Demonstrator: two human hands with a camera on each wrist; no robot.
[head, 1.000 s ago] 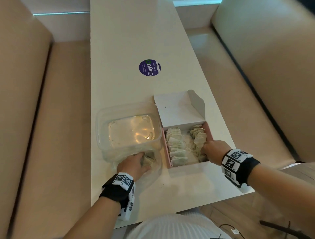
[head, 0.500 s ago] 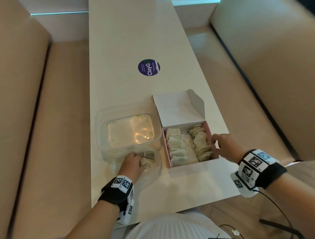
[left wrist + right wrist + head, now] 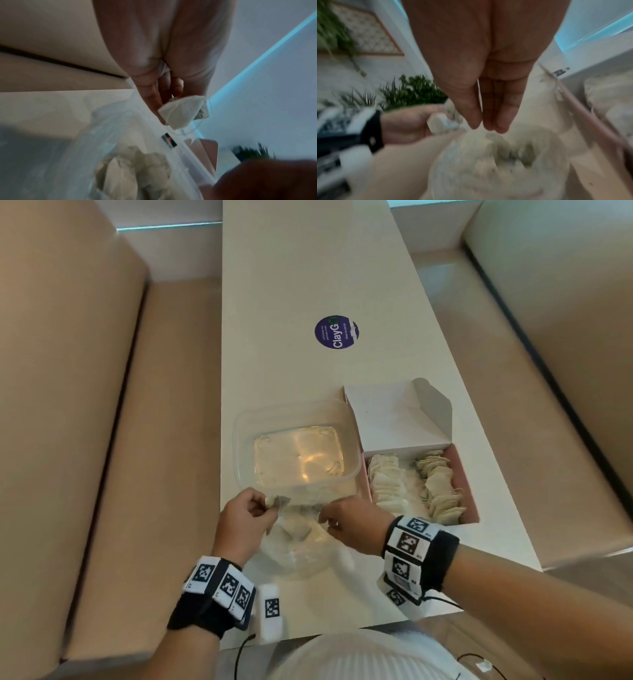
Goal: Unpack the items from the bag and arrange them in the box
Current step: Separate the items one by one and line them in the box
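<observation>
A clear plastic bag [image 3: 301, 546] with several tea bags [image 3: 133, 173] inside lies on the table's near part. My left hand [image 3: 269, 506] pinches one tea bag [image 3: 181, 109] at the bag's left rim. My right hand [image 3: 323, 517] pinches the bag's right rim between thumb and fingertips [image 3: 498, 128]. Right of the hands stands the open pink box [image 3: 460, 470], its white lid folded back. Two rows of tea bags [image 3: 387, 484] stand in it. In the right wrist view the bag [image 3: 496, 155] hangs just below my right hand [image 3: 482, 127].
A clear plastic container [image 3: 298, 446] sits just beyond the bag, touching the box's left side. A purple round sticker [image 3: 336, 332] marks the white table [image 3: 291, 302] farther out. Beige benches flank the table on both sides.
My right hand left the box's right row and came across to the bag's mouth. My left hand rose out of the bag with a tea bag pinched in it.
</observation>
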